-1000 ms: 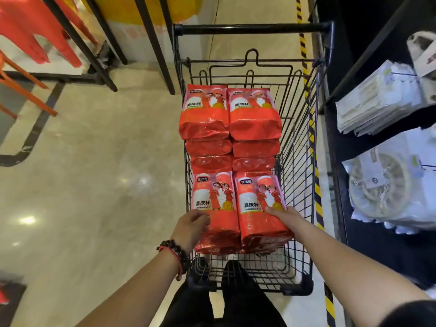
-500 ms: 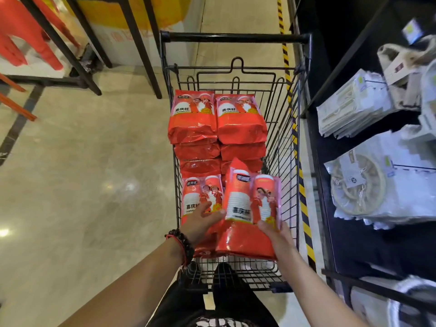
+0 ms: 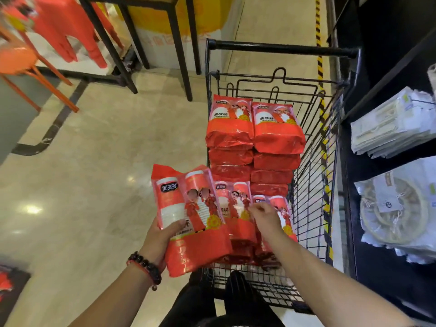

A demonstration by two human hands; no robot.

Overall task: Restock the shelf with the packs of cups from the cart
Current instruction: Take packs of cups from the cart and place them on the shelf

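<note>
Left hand (image 3: 158, 239) gripping a red cup pack (image 3: 188, 220), right hand (image 3: 265, 217) on packs in the cart (image 3: 283, 48)

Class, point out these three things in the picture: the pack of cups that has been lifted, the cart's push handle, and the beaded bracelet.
lifted pack of cups (image 3: 188, 215), head view, printed front face.
cart handle (image 3: 283, 47), head view, middle of the bar.
beaded bracelet (image 3: 145, 267), head view, beads on the wrist.

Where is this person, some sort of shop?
Most likely a shop aisle: a wire cart stacked with red packs of cups stands beside a dark shelf of bagged goods.
</note>
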